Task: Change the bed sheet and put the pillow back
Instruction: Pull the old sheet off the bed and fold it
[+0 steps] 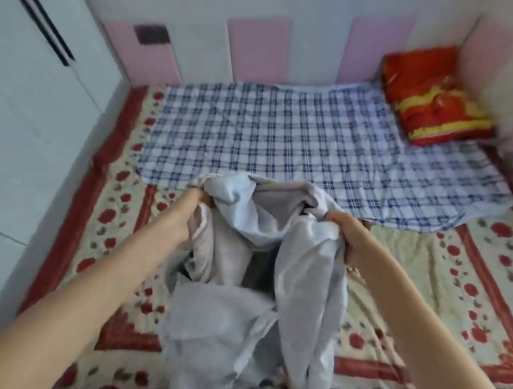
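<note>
A crumpled pale grey-white sheet (269, 223) hangs bunched over the near part of the bed. My left hand (189, 211) grips its upper left edge, and my right hand (347, 233) grips its upper right edge. Its lower part drapes down toward me. Beneath it lies a cream blanket with red flowers and red borders (479, 270). A blue-and-white checked sheet (274, 126) is spread over the far half of the bed. A red pillow with yellow bands (433, 97) leans in the far right corner.
Padded pink and white wall panels (257, 48) run along the far side and the right side of the bed. A white wardrobe (23, 89) stands against the bed's left edge.
</note>
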A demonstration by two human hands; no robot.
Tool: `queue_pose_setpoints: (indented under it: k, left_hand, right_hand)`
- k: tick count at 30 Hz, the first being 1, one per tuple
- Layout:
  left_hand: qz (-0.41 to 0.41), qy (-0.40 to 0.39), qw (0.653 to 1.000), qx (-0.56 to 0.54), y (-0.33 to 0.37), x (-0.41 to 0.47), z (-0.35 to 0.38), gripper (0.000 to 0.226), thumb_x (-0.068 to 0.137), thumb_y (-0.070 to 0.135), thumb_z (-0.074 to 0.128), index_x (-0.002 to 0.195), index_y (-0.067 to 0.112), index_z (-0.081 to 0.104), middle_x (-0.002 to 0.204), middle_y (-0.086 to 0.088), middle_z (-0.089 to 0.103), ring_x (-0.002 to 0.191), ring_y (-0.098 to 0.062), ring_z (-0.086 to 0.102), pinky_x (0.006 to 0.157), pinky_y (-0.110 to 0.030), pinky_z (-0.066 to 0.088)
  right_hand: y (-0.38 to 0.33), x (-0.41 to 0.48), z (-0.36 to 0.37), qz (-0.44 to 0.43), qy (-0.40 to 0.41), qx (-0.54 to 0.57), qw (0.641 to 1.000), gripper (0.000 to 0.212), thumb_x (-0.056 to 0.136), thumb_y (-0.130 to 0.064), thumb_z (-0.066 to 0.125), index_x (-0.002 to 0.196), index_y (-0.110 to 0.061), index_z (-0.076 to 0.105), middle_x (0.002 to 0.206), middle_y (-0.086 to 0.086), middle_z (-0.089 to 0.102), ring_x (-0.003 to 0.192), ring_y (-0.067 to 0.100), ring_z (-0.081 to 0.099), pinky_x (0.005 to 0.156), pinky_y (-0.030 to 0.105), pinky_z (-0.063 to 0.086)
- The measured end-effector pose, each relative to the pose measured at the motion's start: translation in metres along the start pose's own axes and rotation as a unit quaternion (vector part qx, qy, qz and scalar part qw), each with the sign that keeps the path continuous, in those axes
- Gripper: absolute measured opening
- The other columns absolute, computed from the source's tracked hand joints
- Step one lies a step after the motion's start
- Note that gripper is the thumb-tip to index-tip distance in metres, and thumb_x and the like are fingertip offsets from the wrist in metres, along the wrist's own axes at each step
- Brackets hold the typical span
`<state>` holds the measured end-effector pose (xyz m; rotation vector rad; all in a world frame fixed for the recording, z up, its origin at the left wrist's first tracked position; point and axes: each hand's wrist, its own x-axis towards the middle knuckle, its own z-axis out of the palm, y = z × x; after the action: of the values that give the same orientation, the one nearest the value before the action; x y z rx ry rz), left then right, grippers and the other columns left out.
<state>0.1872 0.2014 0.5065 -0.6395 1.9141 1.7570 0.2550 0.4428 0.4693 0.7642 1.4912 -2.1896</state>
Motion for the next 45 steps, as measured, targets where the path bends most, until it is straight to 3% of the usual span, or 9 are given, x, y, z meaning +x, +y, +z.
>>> queue_pose_setpoints:
  k: [3, 7, 10, 14, 17, 20, 25, 35, 45]
  left_hand:
    - [0.162, 0.030, 0.982, -0.091, 0.135, -0.029, 0.021, 0.031, 0.094, 0.021, 0.045, 0.067, 0.011, 0.056, 0.067, -0.008, 0.058, 0.056, -0.017, 0.056, 0.050, -0.022, 0.043]
    - [0.463, 0.089, 0.879, -0.068, 0.288, -0.095, 0.021, 0.009, 0.084, 0.011, 0.057, 0.079, 0.006, 0.062, 0.070, -0.008, 0.061, 0.068, -0.023, 0.057, 0.057, -0.030, 0.046]
    - [0.596, 0.119, 0.762, 0.224, 0.332, -0.133, 0.010, 0.061, 0.059, 0.032, 0.079, 0.109, 0.009, 0.052, 0.096, -0.007, 0.058, 0.078, -0.023, 0.058, 0.072, -0.040, 0.052]
    - [0.516, 0.203, 0.597, 0.580, 0.324, -0.125, -0.017, 0.079, 0.057, 0.028, 0.089, 0.118, 0.017, 0.038, 0.104, -0.003, 0.039, 0.090, -0.026, 0.055, 0.075, -0.034, 0.048]
    - [0.560, 0.209, 0.621, 0.507, 0.288, -0.085, -0.032, 0.019, 0.077, 0.005, 0.066, 0.093, 0.009, 0.057, 0.091, -0.010, 0.061, 0.087, -0.031, 0.061, 0.066, -0.033, 0.041]
    - [0.589, 0.221, 0.672, 0.390, 0.257, -0.056, -0.037, 0.014, 0.078, -0.006, 0.055, 0.077, 0.005, 0.063, 0.081, -0.015, 0.067, 0.078, -0.030, 0.062, 0.064, -0.034, 0.042]
    - [0.629, 0.223, 0.696, 0.266, 0.223, -0.050, -0.034, 0.016, 0.077, -0.010, 0.054, 0.072, 0.001, 0.064, 0.079, -0.019, 0.068, 0.073, -0.025, 0.060, 0.064, -0.026, 0.036]
    - [0.540, 0.097, 0.772, 0.321, 0.112, -0.041, 0.021, 0.018, 0.076, -0.006, 0.056, 0.073, 0.008, 0.066, 0.072, -0.003, 0.063, 0.068, -0.017, 0.055, 0.061, -0.022, 0.035]
    - [0.509, 0.002, 0.777, 0.370, 0.048, -0.045, 0.018, 0.017, 0.074, -0.004, 0.064, 0.079, 0.012, 0.067, 0.074, 0.005, 0.063, 0.065, -0.007, 0.055, 0.054, -0.016, 0.038]
  right_hand:
    - [-0.131, -0.018, 0.048, -0.241, 0.110, -0.007, 0.964, 0.013, 0.090, -0.009, 0.048, 0.084, -0.012, 0.059, 0.068, 0.004, 0.060, 0.051, 0.013, 0.057, 0.044, 0.018, 0.043]
    - [-0.256, -0.084, 0.078, -0.539, 0.173, -0.064, 0.822, 0.016, 0.077, -0.012, 0.065, 0.078, -0.019, 0.051, 0.072, 0.001, 0.052, 0.064, 0.016, 0.046, 0.049, 0.017, 0.040]
    - [-0.303, -0.112, 0.072, -0.585, 0.231, -0.211, 0.748, 0.057, 0.072, -0.020, 0.082, 0.111, -0.020, 0.040, 0.107, 0.000, 0.045, 0.082, 0.018, 0.051, 0.075, 0.032, 0.046]
    - [-0.327, -0.126, 0.048, -0.521, 0.322, -0.453, 0.647, 0.097, 0.064, -0.033, 0.086, 0.139, -0.024, 0.025, 0.121, 0.005, 0.038, 0.095, 0.029, 0.056, 0.085, 0.046, 0.049]
    - [-0.323, -0.118, 0.032, -0.485, 0.380, -0.502, 0.607, 0.040, 0.082, -0.013, 0.063, 0.120, -0.011, 0.051, 0.105, 0.016, 0.062, 0.089, 0.036, 0.061, 0.071, 0.039, 0.048]
    - [-0.305, -0.107, 0.019, -0.510, 0.439, -0.410, 0.615, 0.015, 0.088, -0.006, 0.051, 0.093, 0.003, 0.063, 0.085, 0.020, 0.065, 0.075, 0.036, 0.061, 0.059, 0.032, 0.041]
    - [-0.254, -0.098, 0.019, -0.579, 0.365, -0.292, 0.667, 0.031, 0.093, -0.028, 0.060, 0.077, -0.004, 0.069, 0.056, 0.002, 0.051, 0.044, 0.002, 0.049, 0.042, 0.019, 0.030]
    - [-0.076, -0.057, 0.096, -0.404, 0.190, -0.504, 0.740, 0.065, 0.062, -0.079, 0.060, 0.066, -0.016, 0.044, 0.059, -0.005, 0.050, 0.053, 0.012, 0.043, 0.050, 0.026, 0.034]
    - [0.023, -0.032, 0.150, -0.339, 0.246, -0.471, 0.776, 0.070, 0.079, -0.062, 0.055, 0.125, -0.012, 0.035, 0.104, 0.005, 0.065, 0.094, 0.028, 0.062, 0.071, 0.037, 0.046]
